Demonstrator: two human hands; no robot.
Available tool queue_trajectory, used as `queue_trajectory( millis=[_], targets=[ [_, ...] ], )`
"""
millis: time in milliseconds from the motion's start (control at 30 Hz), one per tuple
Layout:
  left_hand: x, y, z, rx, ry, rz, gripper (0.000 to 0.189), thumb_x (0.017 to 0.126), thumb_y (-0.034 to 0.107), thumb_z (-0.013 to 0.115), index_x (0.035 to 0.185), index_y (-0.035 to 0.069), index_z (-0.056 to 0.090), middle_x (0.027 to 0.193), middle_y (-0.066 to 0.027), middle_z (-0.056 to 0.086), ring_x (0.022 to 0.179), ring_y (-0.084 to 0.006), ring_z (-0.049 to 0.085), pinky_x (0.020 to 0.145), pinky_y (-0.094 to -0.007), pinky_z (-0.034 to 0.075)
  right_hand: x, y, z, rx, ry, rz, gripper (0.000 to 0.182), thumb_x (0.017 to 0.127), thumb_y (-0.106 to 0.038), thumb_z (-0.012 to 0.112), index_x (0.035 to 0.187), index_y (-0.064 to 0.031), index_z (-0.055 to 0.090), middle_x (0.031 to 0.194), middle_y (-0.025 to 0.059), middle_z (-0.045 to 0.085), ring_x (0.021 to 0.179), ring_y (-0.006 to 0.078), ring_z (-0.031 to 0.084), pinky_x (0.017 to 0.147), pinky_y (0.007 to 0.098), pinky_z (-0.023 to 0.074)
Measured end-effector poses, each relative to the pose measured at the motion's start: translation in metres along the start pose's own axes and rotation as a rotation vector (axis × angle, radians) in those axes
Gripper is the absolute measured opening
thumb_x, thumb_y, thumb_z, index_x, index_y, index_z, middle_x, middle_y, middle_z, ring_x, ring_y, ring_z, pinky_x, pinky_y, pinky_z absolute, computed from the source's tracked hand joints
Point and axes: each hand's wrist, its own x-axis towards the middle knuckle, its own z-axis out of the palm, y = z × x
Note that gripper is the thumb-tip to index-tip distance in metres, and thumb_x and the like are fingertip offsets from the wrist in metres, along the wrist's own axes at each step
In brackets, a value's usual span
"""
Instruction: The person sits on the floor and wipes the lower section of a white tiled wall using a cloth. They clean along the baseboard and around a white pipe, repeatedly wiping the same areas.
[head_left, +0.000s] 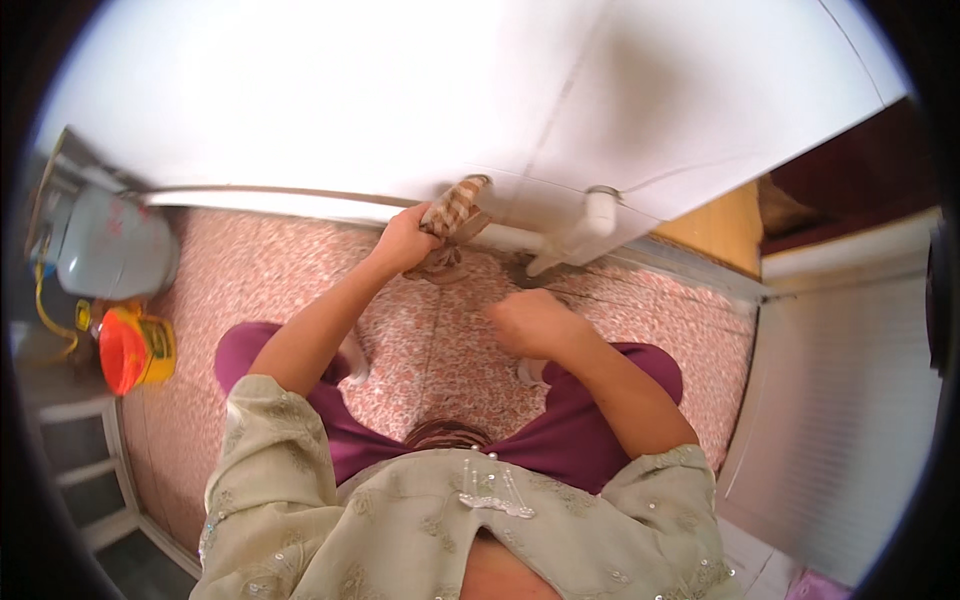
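Note:
My left hand (409, 238) grips a brown-and-cream checked cloth (452, 214) close to the white wall. The cloth's upper end meets a round fitting (480, 179) in the wall, and its loose folds hang below my fingers. Whether a pipe lies inside the cloth cannot be seen. To the right, a white pipe (600, 214) comes out of the wall through a ring and bends down toward the floor. My right hand (536, 322) is blurred and curled above the floor, below that pipe. Its fingertips are hidden, so anything inside it does not show.
A grey gas cylinder (116, 244) with a yellow hose (46, 307) stands at the left. Nearer is a red-and-yellow container (135, 350) beside a white-framed rack (112, 472). My knees are bent over the speckled red floor (427, 337). A pale ribbed panel (847, 375) stands at the right.

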Motion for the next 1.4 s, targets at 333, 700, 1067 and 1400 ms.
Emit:
queue_trajectory(
  millis=[333,700,1067,1400],
  targets=[
    [-0.099,0.018,-0.200,-0.972,0.864,0.065,0.033,0.078,0.001,0.060,0.110,0.000,0.053,0.101,-0.0126,0.059,0.097,-0.0233,0.059,0.086,-0.0364,0.050,0.001,-0.004,0.001,-0.059,-0.005,0.134,0.019,0.080,-0.021,0.053,0.090,-0.0056,0.058,0.085,0.0177,0.063,0.081,0.0362,0.060,0.072,0.0457,0.0471],
    [-0.103,0.072,-0.025,-1.341,-0.135,-0.191,0.043,0.089,0.025,0.055,0.125,0.005,0.043,0.116,-0.0109,0.054,0.106,-0.0259,0.053,0.091,-0.0418,0.043,0.004,0.008,0.042,1.707,0.343,0.319,0.038,0.091,-0.039,0.048,0.113,-0.0075,0.048,0.094,0.0075,0.057,0.075,0.0181,0.060,0.064,0.0338,0.0515],
    [-0.080,0.096,0.014,-1.621,-0.397,-0.155,0.057,0.093,0.054,0.031,0.121,0.006,0.047,0.114,-0.0122,0.056,0.102,-0.0259,0.054,0.091,-0.0414,0.043,-0.015,0.011,0.089,2.115,0.525,0.302,0.033,0.094,-0.036,0.040,0.115,-0.0126,0.050,0.094,0.0048,0.060,0.076,0.0181,0.060,0.066,0.0383,0.0524],
    [-0.067,0.076,0.017,-1.494,-0.138,-0.358,0.039,0.089,0.038,0.054,0.118,0.013,0.049,0.112,-0.0048,0.056,0.105,-0.0237,0.052,0.088,-0.0497,0.042,-0.033,0.018,0.073,2.069,0.866,0.302,0.008,0.088,-0.010,0.055,0.095,-0.0072,0.056,0.081,0.0031,0.058,0.052,0.0102,0.048,0.056,0.0307,0.0489]
  ],
)
